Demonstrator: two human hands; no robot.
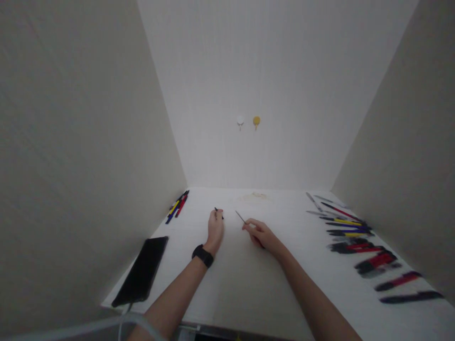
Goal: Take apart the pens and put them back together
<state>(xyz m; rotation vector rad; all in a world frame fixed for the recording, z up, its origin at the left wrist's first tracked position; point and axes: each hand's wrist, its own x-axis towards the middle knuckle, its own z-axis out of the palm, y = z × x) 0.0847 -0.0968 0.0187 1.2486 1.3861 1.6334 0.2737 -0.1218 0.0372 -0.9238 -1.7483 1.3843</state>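
Note:
My left hand (215, 228), with a black watch on its wrist, is closed around a small black pen part (216, 209). Only its dark ends show past the fingers, so its full shape is hidden. To the right, my right hand (261, 234) pinches a thin dark rod like a pen refill (241, 217) near its lower end. The rod's free end slants up and left toward my left hand. A gap separates the two hands, and both are over the middle of the white tabletop (245, 279).
Several coloured pens (177, 206) lie at the back left. A black phone (142, 272) with a white cable lies at the left edge. Along the right side runs a row of pens and markers (355, 232). Two small hooks (256, 121) are on the back wall; panels enclose both sides.

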